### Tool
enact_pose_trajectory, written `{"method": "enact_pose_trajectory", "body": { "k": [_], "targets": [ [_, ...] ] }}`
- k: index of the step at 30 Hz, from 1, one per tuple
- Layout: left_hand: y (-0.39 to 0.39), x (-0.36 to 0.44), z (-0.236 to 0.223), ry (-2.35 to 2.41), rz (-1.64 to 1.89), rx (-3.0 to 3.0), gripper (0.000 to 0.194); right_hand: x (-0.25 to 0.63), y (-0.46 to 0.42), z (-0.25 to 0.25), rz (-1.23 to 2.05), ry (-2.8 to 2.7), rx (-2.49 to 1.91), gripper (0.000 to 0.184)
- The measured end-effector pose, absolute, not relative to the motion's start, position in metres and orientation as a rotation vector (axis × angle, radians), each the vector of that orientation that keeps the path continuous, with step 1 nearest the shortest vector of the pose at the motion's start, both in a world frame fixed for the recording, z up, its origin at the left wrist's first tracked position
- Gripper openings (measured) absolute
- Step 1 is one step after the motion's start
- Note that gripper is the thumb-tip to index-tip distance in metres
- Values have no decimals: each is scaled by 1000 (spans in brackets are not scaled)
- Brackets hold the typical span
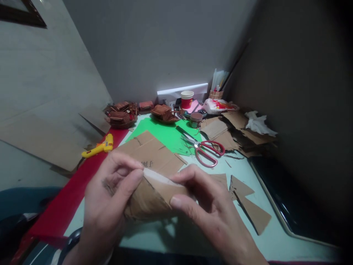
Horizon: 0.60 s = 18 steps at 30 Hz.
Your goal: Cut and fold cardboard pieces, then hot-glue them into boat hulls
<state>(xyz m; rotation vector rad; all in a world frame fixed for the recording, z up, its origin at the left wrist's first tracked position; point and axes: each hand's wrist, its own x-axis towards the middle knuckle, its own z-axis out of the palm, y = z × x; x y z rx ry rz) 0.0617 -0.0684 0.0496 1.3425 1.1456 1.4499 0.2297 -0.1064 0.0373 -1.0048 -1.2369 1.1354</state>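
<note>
A folded brown cardboard piece (150,200) is held up between both hands, over the near part of the table. Along its top edge runs a thin white strip (161,177), perhaps paper or tape. My left hand (110,195) pinches the strip's left end between thumb and forefinger. On the other side, my right hand (205,200) grips the cardboard, its thumb in front and its forefinger by the strip's right end. The remaining right fingers are partly hidden behind. Just beyond lies a flat cardboard sheet (149,147) with printed letters.
Red-handled scissors (204,147) lie on a green sheet (165,134). At left is a yellow glue gun (99,146). Cardboard scraps (252,213) and a black tray-like object (292,202) lie right. Behind stand a red cup (187,100) and brown stacked pieces (121,115).
</note>
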Motion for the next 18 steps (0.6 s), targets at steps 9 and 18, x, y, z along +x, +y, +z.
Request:
{"method": "enact_pose_trajectory", "body": {
  "k": [9,18],
  "targets": [
    [-63,58,57,1096,1410,1520,8,230,-107,38,1200,-1190,-968,11],
    [-49,54,70,875,1313,1460,14,227,-104,42,1242,-1118,-904,17]
  ]
}}
